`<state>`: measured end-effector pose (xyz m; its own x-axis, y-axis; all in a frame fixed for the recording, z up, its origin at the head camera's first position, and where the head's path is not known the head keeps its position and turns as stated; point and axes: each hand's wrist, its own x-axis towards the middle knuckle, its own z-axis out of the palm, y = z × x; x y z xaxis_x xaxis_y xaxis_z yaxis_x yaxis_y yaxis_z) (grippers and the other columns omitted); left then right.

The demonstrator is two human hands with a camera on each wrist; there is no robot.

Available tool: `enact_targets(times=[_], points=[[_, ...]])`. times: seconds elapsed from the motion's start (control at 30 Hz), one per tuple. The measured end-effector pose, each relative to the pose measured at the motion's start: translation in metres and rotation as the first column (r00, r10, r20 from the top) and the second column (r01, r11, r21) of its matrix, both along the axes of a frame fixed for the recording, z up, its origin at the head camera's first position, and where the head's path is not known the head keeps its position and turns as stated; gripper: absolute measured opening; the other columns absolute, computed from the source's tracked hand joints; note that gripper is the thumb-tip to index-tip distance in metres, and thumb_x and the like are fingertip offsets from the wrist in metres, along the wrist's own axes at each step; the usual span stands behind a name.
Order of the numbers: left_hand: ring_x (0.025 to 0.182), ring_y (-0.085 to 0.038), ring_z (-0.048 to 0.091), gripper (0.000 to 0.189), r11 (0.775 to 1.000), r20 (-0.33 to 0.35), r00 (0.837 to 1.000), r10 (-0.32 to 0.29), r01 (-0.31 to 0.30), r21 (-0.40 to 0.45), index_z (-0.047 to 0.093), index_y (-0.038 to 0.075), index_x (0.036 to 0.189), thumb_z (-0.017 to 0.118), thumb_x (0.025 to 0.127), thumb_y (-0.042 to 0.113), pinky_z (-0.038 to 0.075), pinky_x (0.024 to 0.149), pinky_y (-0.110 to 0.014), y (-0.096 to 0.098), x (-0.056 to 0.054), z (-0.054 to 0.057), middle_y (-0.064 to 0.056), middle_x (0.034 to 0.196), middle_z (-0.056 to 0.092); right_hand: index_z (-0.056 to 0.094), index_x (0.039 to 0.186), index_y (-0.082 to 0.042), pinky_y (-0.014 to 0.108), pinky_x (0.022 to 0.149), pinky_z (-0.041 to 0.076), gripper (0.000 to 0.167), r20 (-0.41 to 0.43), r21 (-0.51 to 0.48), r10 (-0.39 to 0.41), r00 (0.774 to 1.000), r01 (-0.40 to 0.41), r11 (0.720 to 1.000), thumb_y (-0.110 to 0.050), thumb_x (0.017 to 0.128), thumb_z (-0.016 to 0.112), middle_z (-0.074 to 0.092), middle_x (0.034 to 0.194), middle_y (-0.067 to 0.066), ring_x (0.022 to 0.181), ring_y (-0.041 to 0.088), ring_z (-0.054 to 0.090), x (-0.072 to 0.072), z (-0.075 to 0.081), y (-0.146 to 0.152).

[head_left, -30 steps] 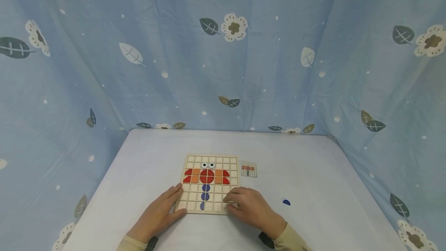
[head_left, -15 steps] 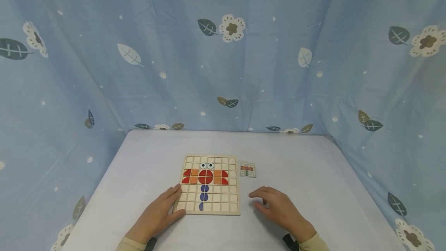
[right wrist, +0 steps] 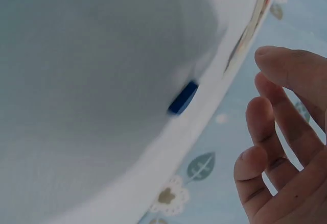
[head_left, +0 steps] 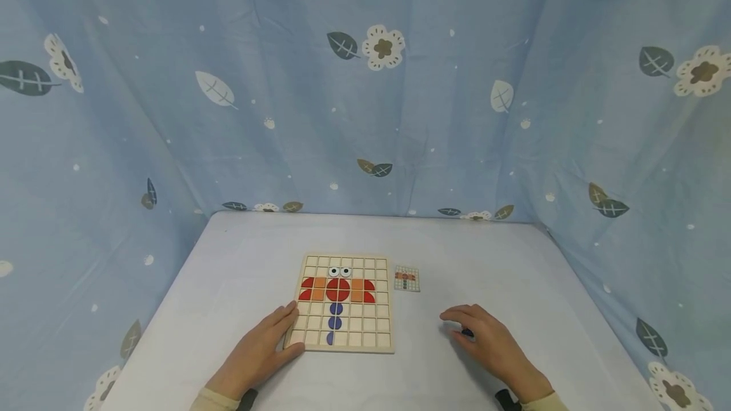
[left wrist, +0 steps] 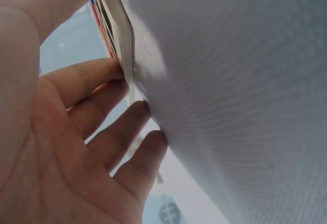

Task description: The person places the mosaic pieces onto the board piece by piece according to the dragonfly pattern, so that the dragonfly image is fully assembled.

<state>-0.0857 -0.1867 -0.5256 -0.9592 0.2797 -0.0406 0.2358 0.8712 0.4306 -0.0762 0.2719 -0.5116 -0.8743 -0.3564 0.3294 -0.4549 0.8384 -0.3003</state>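
A square wooden grid board (head_left: 370,323) lies on the white table, bearing a picture made of red, orange and blue pieces with two eye tiles (head_left: 339,271). My left hand (head_left: 258,352) rests against its left edge, with the thumb at the near left corner; in the left wrist view the fingertips touch the board's side (left wrist: 125,45). To the right of the board, my right hand (head_left: 492,342) hovers with fingers loosely bent and nothing between them. A blue half-circle piece (right wrist: 184,98) sits on the table just below that hand, partly hidden by it in the head view.
A small pattern card (head_left: 407,278) with a similar gridded picture lies just right of the board. The white tabletop (head_left: 274,233) ends at a blue curtain (head_left: 285,113) printed with leaves and flowers, which closes off the back and both sides.
My right hand has left the board's lower right and moved right, to over the blue half-circle piece. The left hand has stayed at the board's edge.
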Motion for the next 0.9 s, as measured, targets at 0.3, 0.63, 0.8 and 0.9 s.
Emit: enact_targets(times=[0.3,0.63,0.8,0.9], points=[[0.143,-0.032,0.042,0.074,1.0,0.0,1.0,-0.002,0.002,0.006,0.055,0.006,0.146,0.076,0.088,0.048,0.039,0.115,-0.05,0.0,0.0,0.002,-0.005,0.156,0.047,0.074,0.118,-0.023,0.037,0.086,0.06,0.054,0.063,0.056,-0.048,0.997,0.044,0.997,-0.003,0.07,0.091,0.066,0.124,-0.007,0.111,0.015,0.064,0.001,0.0,0.031],[0.143,-0.032,0.042,0.074,1.0,-0.007,1.0,-0.005,0.005,-0.002,0.055,0.005,0.146,0.076,0.088,0.048,0.04,0.114,-0.05,0.0,0.001,0.003,-0.006,0.155,0.047,0.074,0.119,-0.024,0.026,0.073,0.057,0.045,0.25,0.047,-0.092,0.964,0.083,0.995,-0.003,0.08,0.084,0.067,0.118,-0.009,0.085,0.002,0.059,-0.001,-0.001,0.044],[0.143,-0.031,0.042,0.075,1.0,0.003,1.0,0.003,-0.003,-0.018,0.055,0.007,0.146,0.076,0.088,0.05,0.04,0.115,-0.049,0.002,0.0,0.003,-0.004,0.156,0.047,0.076,0.115,-0.027,0.028,0.078,0.058,0.043,0.301,0.056,-0.092,0.949,0.079,0.995,-0.003,0.08,0.083,0.067,0.115,-0.012,0.091,0.005,0.062,-0.003,-0.001,0.042],[0.144,-0.03,0.041,0.075,1.0,0.006,1.0,0.005,-0.005,-0.024,0.055,0.008,0.147,0.075,0.088,0.05,0.039,0.115,-0.049,0.002,0.0,0.002,-0.003,0.156,0.046,0.078,0.11,-0.027,0.029,0.078,0.058,0.038,0.318,0.086,-0.089,0.944,0.065,0.994,-0.004,0.08,0.083,0.067,0.109,-0.014,0.094,0.007,0.064,-0.005,-0.002,0.042]])
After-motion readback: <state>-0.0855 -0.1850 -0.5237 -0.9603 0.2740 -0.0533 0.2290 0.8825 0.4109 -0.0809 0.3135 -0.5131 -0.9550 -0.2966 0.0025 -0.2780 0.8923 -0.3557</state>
